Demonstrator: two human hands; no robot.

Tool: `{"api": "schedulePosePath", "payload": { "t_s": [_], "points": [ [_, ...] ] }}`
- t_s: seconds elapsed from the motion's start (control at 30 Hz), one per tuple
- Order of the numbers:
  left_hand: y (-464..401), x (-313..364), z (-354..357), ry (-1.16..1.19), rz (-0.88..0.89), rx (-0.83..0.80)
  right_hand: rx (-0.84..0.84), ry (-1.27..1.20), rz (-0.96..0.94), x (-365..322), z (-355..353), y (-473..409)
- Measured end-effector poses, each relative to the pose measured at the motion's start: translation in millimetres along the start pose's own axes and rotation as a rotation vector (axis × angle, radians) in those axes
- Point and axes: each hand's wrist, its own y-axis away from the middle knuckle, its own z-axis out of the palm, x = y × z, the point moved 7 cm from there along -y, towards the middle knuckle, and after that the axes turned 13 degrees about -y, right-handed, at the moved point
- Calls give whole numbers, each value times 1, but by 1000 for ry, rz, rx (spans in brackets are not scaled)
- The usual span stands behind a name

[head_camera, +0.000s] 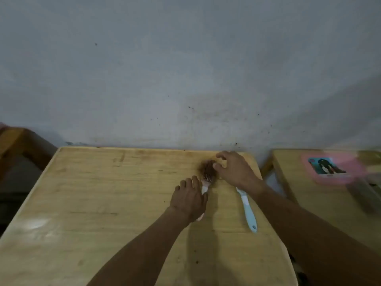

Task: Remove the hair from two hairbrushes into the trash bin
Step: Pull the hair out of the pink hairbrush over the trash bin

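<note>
While lying flat on the table toward its far right, points head-far, handle-near: pink brush, long axis near-to-far. Pinned at the handle by the left hand, closed around it. Right hand half open, fingertips at the hair. Probably light, soft, tangled; best pinched at the clump's edge. Blue brush just right.

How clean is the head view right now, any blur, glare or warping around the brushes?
Head view: soft overall; the pink box at right is motion-smeared, the hair clump fuzzy. A pale glare patch sits on the table at left. Wide-angle bending curves the table edges. Lighting dim, with soft shadows under both arms.
</note>
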Motion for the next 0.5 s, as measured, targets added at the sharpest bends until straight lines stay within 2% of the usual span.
{"api": "schedulePosePath", "payload": {
  "t_s": [0.13, 0.33, 0.5],
  "points": [
    [-21, 3, 13, 75, -9, 82, -21, 89, 27, 4, 15, -24],
    [-41, 2, 42, 176, -29, 96, -27, 197, 79, 17, 35, -55],
    [-40, -1, 44, 219, -2, 223, -20, 183, 101, 27, 49, -63]
  ]
}}
